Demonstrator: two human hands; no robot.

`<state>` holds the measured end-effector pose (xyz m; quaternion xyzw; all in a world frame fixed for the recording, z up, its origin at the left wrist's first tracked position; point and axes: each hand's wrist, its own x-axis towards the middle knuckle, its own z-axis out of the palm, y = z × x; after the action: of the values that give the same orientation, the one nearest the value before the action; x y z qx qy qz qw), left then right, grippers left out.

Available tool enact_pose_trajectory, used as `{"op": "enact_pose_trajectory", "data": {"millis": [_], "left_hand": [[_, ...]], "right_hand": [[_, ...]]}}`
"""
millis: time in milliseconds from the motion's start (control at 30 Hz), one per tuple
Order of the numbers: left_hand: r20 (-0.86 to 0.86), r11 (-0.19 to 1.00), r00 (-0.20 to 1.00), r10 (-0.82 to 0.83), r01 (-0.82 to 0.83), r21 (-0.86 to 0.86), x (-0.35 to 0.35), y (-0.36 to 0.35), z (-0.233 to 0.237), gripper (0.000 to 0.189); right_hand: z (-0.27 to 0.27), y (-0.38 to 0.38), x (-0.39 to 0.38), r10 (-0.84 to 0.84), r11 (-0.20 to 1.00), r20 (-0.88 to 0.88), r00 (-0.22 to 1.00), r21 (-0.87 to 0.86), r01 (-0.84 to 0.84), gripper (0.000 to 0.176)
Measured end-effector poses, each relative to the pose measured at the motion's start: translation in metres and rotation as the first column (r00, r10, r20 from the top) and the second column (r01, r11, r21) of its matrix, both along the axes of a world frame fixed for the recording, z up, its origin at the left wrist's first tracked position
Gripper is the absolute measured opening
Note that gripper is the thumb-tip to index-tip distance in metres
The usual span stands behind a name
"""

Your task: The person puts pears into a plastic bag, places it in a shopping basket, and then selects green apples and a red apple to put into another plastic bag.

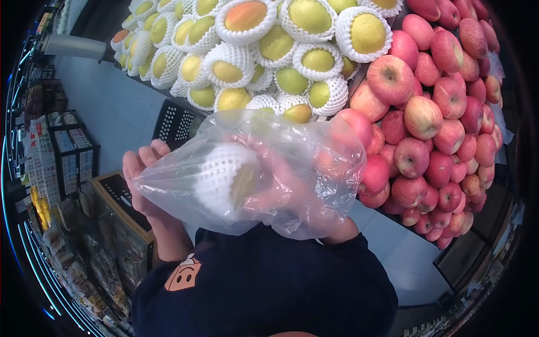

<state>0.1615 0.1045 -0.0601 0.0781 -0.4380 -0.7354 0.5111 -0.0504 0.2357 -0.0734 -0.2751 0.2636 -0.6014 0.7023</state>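
Note:
A clear plastic bag [309, 146] is spread between my hands, in front of the fruit display. My left hand [147, 174] pinches the bag's closed corner on the left, fingers curled. Inside the bag is a yellow-green fruit in a white foam net [222, 177]; its exact kind is blurred by the plastic. My right hand [286, 191] shows through the plastic, apparently inside the bag, with its fingers around the fruit's right side. The film partly hides those fingers.
Beyond the bag are piled yellow-green fruits in white foam nets [230, 73]. A heap of red apples [426, 118] rises at the right. A black perforated crate [175, 123] stands behind my left hand, and packaged goods [73, 140] line the left side.

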Motion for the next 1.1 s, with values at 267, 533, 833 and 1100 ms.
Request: {"op": "enact_pose_trajectory", "data": {"millis": [267,533,833,1100], "left_hand": [[0.002,0.987,1.000,-0.001,0.001,0.163,0.065,-0.041,-0.028,0.014],[0.228,0.802,0.925,0.303,-0.377,0.463,0.171,-0.078,-0.069,0.015],[0.239,0.687,0.906,0.349,-0.421,0.592,0.270,-0.089,-0.145,0.016],[0.198,0.716,0.915,0.352,-0.400,0.572,0.294,-0.087,-0.149,0.014]], "right_hand": [[-0.011,-0.005,0.045,-0.136,0.985,-0.354,0.925,0.054,0.165,0.101],[-0.037,-0.015,0.101,-0.384,0.917,-0.142,0.912,0.056,0.394,0.085],[-0.040,-0.028,0.167,-0.446,0.887,0.151,0.882,0.209,0.412,0.059],[-0.028,-0.022,0.192,-0.650,0.746,0.118,0.751,0.285,0.602,0.056]]}}
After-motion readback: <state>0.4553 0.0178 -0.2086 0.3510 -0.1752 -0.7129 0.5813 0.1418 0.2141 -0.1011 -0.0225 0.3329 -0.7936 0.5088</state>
